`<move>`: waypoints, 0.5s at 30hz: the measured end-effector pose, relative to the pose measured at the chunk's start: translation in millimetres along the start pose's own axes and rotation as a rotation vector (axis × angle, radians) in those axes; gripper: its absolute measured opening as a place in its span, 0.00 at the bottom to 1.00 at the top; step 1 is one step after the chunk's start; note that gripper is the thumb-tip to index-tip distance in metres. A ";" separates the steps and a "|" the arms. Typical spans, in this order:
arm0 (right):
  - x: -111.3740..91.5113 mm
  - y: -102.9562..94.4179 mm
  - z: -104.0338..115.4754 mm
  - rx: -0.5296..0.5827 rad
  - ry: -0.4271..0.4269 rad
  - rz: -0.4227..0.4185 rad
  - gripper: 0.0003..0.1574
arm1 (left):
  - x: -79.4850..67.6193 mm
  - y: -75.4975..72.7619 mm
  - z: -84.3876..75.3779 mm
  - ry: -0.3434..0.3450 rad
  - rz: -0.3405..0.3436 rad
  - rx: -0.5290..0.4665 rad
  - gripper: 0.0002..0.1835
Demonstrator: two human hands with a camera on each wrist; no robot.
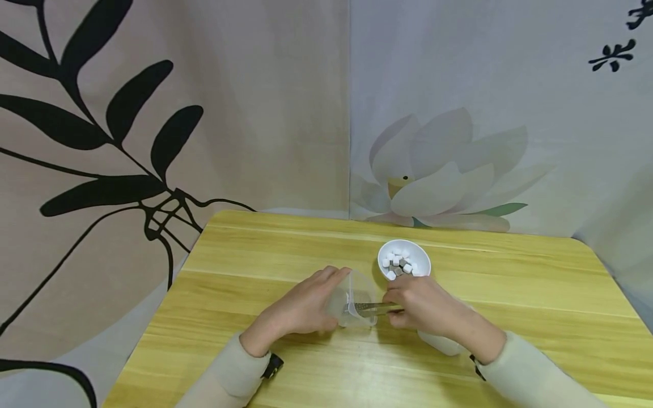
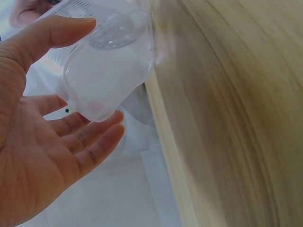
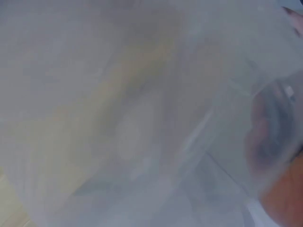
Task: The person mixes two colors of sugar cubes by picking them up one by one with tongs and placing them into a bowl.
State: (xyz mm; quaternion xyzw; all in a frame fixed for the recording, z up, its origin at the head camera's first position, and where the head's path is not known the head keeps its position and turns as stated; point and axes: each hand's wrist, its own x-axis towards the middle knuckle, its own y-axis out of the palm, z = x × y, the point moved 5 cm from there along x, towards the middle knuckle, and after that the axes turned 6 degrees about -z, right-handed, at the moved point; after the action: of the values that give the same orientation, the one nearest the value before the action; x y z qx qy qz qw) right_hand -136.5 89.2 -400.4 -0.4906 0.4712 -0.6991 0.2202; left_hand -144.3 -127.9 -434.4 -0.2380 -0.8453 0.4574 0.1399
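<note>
My left hand holds a clear plastic container tipped on its side, its opening towards the right. In the left wrist view the thumb lies along the container's wall, with the fingers below it. A metal slotted spoon is gripped in my right hand and reaches into the container. Its perforated head shows through the plastic. Just beyond the right hand stands a white bowl of small white and grey cubes. A blurred translucent surface fills most of the right wrist view.
Under my right forearm lies a pale translucent object, mostly hidden by the arm. The wooden table ends at the back against a printed curtain.
</note>
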 end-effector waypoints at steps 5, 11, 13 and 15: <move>-7.8 -7.9 -4.2 0.011 0.030 -0.079 0.10 | -0.3 0.0 -0.2 0.002 0.000 -0.001 0.58; -19.3 -18.9 -12.2 0.042 0.105 -0.121 0.12 | -0.9 -1.0 -1.3 0.008 -0.007 0.004 0.57; -22.7 -22.7 -14.9 0.047 0.126 -0.133 0.12 | -0.9 -1.1 -1.2 0.008 -0.009 0.005 0.57; -26.2 -27.6 -17.6 0.049 0.143 -0.152 0.13 | -0.8 -0.8 -1.3 0.011 -0.010 0.004 0.57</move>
State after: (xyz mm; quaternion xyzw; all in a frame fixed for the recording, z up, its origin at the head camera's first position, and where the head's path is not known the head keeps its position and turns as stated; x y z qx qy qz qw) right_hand -137.0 129.9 -390.1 -0.4685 0.4299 -0.7582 0.1444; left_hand -143.3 -127.9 -433.1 -0.2358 -0.8448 0.4572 0.1475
